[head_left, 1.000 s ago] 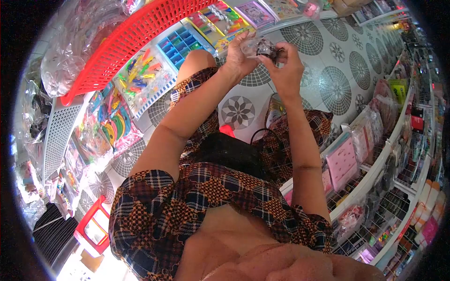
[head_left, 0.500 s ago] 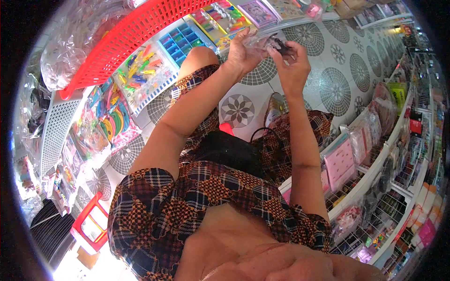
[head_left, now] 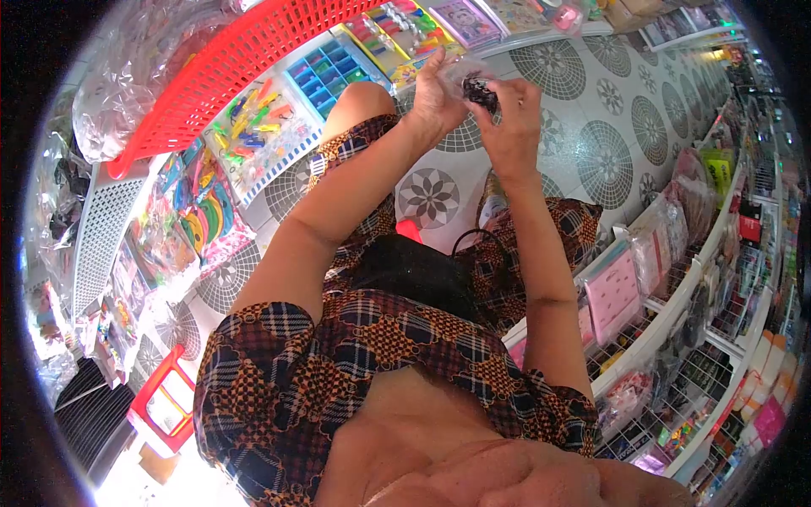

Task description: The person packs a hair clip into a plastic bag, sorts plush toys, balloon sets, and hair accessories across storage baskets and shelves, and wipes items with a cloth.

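Note:
My left hand [head_left: 433, 103] is raised in front of me, its thumb up and its fingers curled round a clear plastic bag [head_left: 457, 73]. At the bag sits a small dark item [head_left: 480, 93] with pale marks, its exact kind too small to tell. The thumb and fingers of my right hand [head_left: 513, 127] pinch this dark item from the right. Whether it lies inside the bag or at its mouth, I cannot tell.
A red perforated basket [head_left: 228, 72] stands at the upper left. Near it are a blue compartment box [head_left: 329, 78] and a tray of colourful small items [head_left: 253, 127]. Packed wire shelves [head_left: 718, 338] line the right side. A red-framed stool [head_left: 165, 406] is at the lower left.
My right hand has moved left, bringing the dark item closer to my left hand and against the plastic bag. My left hand has stayed nearly in place.

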{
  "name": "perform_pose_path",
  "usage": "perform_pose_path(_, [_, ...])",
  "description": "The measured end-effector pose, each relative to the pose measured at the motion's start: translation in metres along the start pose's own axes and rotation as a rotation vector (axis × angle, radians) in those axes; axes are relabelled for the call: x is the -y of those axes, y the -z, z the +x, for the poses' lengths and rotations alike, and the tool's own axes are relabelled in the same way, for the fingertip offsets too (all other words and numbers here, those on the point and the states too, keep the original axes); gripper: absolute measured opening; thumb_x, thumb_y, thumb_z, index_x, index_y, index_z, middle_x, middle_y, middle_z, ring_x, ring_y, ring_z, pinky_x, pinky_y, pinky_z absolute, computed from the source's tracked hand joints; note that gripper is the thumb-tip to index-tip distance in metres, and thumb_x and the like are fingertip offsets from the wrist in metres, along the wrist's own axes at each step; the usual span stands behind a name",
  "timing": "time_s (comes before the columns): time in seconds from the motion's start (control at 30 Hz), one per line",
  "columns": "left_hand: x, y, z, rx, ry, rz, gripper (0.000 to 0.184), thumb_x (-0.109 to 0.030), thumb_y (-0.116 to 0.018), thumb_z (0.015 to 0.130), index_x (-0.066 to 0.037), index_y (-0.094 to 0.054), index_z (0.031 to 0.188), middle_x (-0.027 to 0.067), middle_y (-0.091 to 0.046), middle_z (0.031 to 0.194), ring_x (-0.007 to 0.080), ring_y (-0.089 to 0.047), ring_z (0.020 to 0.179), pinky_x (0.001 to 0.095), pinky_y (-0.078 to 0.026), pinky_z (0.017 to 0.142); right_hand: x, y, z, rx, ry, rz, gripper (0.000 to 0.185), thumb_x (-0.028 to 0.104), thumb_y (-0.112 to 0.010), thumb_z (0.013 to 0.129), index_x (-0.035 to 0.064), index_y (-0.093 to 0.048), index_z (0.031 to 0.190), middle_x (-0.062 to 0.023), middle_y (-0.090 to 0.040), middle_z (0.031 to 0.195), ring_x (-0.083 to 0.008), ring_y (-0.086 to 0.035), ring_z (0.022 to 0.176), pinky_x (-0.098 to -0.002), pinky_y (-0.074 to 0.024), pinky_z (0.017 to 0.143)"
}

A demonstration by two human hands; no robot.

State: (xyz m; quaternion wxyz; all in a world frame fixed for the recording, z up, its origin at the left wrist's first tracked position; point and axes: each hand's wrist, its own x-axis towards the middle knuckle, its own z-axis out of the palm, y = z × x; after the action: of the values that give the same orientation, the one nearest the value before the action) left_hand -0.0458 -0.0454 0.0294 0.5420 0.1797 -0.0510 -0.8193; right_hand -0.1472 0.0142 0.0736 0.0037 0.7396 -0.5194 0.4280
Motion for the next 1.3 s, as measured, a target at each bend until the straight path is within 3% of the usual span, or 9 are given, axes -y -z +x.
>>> perform_pose_path(0.33, [0.005, 0.006, 0.008, -0.085, -0.114, -0.080, 0.058, -0.054, -0.052, 0.077, -0.006, -0.046, 0.110, 0.0133, -0.052, 0.100, 0.0286, -0.050, 0.093, 0.0440, -0.039, 0.084, -0.011, -0.001, -0.002, 0.089, -0.082, -0.050, 0.041, 0.009, -0.072, 0.063, 0.0037, -0.053, 0.099, -0.0152, -0.047, 0.094, -0.0300, -0.053, 0.083, -0.0375, -0.0463, 0.067])
perform_pose_path(0.4, [0.004, -0.003, -0.003, 0.075, -0.117, 0.008, 0.059, -0.053, -0.055, 0.076, -0.009, -0.044, 0.113, 0.0114, -0.052, 0.100, 0.0279, -0.048, 0.095, 0.0446, -0.038, 0.084, -0.009, 0.000, 0.000, 0.101, -0.098, -0.057, 0.041, 0.010, -0.072, 0.064, 0.0036, -0.053, 0.099, -0.0149, -0.047, 0.093, -0.0289, -0.054, 0.081, -0.0365, -0.0469, 0.065])
perform_pose_path(0.47, [0.006, -0.001, -0.002, 0.094, -0.124, 0.041, 0.058, -0.053, -0.055, 0.076, -0.009, -0.044, 0.113, 0.0110, -0.052, 0.100, 0.0278, -0.048, 0.095, 0.0444, -0.038, 0.084, -0.005, 0.000, 0.001, 0.097, -0.239, 0.140, 0.042, 0.011, -0.073, 0.065, 0.0038, -0.052, 0.101, -0.0136, -0.047, 0.092, -0.0255, -0.055, 0.076, -0.0329, -0.0476, 0.062])
perform_pose_path(0.63, [0.014, 0.001, 0.004, 0.149, -0.167, 0.071, 0.055, -0.054, -0.053, 0.077, -0.010, -0.048, 0.109, 0.0112, -0.053, 0.101, 0.0274, -0.050, 0.095, 0.0443, -0.039, 0.084, -0.006, 0.001, 0.003, -0.001, -0.242, 0.145, 0.046, 0.008, -0.072, 0.065, 0.0038, -0.049, 0.105, -0.0122, -0.046, 0.093, -0.0232, -0.056, 0.073, -0.0301, -0.0483, 0.062])
perform_pose_path(0.77, [0.011, -0.007, -0.007, 0.132, -0.095, 0.006, 0.051, -0.051, -0.047, 0.082, -0.006, -0.048, 0.106, 0.0136, -0.055, 0.099, 0.0299, -0.053, 0.092, 0.0436, -0.041, 0.083, -0.014, -0.005, 0.004, -0.005, -0.040, 0.149, 0.052, 0.005, -0.071, 0.065, 0.0032, -0.047, 0.110, -0.0123, -0.048, 0.098, -0.0230, -0.056, 0.070, -0.0295, -0.0486, 0.062])
perform_pose_path(1.1, [0.010, -0.010, -0.009, 0.157, 0.094, -0.197, 0.057, -0.051, -0.041, 0.084, -0.005, -0.044, 0.118, 0.0150, -0.052, 0.111, 0.0323, -0.049, 0.102, 0.0465, -0.037, 0.091, -0.016, 0.006, 0.007, 0.080, -0.189, 0.253, 0.048, 0.007, -0.071, 0.066, 0.0043, -0.050, 0.109, -0.0110, -0.060, 0.095, -0.0219, -0.060, 0.083, -0.0306, -0.0491, 0.066])
perform_pose_path(1.17, [0.012, -0.010, -0.010, 0.130, 0.096, -0.198, 0.058, -0.051, -0.041, 0.084, -0.005, -0.043, 0.119, 0.0151, -0.051, 0.113, 0.0328, -0.048, 0.104, 0.0467, -0.036, 0.093, -0.031, 0.001, 0.008, 0.025, 0.154, 0.029, 0.043, 0.012, -0.070, 0.068, 0.0045, -0.052, 0.106, -0.0087, -0.060, 0.099, -0.0241, -0.060, 0.082, -0.0316, -0.0490, 0.066])
perform_pose_path(1.23, [0.014, 0.001, -0.005, 0.103, 0.097, -0.200, 0.058, -0.051, -0.040, 0.084, -0.005, -0.042, 0.120, 0.0152, -0.050, 0.115, 0.0334, -0.047, 0.105, 0.0468, -0.035, 0.094, -0.033, 0.004, 0.013, 0.057, 0.221, 0.002, 0.042, 0.012, -0.070, 0.069, 0.0050, -0.053, 0.106, -0.0079, -0.060, 0.101, -0.0235, -0.060, 0.079, -0.0310, -0.0484, 0.066])
perform_pose_path(1.3, [0.011, 0.014, 0.001, 0.417, 0.327, -0.596, 0.060, -0.053, -0.039, 0.084, -0.006, -0.039, 0.123, 0.0158, -0.048, 0.118, 0.0338, -0.045, 0.109, 0.0465, -0.032, 0.097, -0.035, 0.009, 0.017, 0.090, 0.290, -0.022, 0.040, 0.011, -0.069, 0.069, 0.0054, -0.054, 0.106, -0.0071, -0.060, 0.104, -0.0228, -0.060, 0.076, -0.0304, -0.0478, 0.066])
